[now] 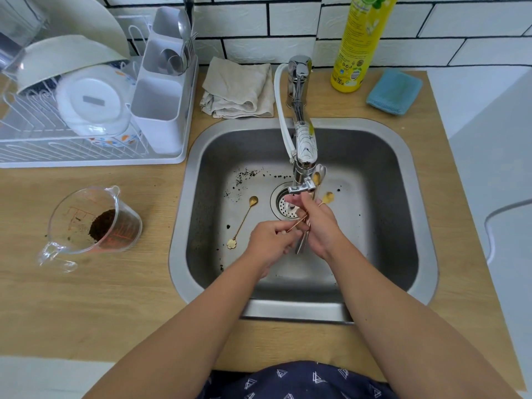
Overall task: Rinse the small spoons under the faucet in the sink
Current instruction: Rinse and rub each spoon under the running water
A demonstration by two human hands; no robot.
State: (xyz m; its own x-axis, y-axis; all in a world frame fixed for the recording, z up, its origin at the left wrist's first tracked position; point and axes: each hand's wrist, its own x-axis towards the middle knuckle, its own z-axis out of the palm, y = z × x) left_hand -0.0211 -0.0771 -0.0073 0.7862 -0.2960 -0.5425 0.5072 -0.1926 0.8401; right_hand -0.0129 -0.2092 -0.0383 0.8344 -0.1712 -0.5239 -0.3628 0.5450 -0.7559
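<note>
both hands work under the faucet (302,156) over the sink (383,231); the right hand (319,226) has its fingers clenched round a bundle of small spoons (318,182), the left hand (269,237) pinches a copper-toned handle; thin, wet, polished metal looks slippery, so one could slide out towards the perforated drain (286,205); a loose gold spoon (243,221) lies on the brushed steel among dark grounds, easily missed.
</note>
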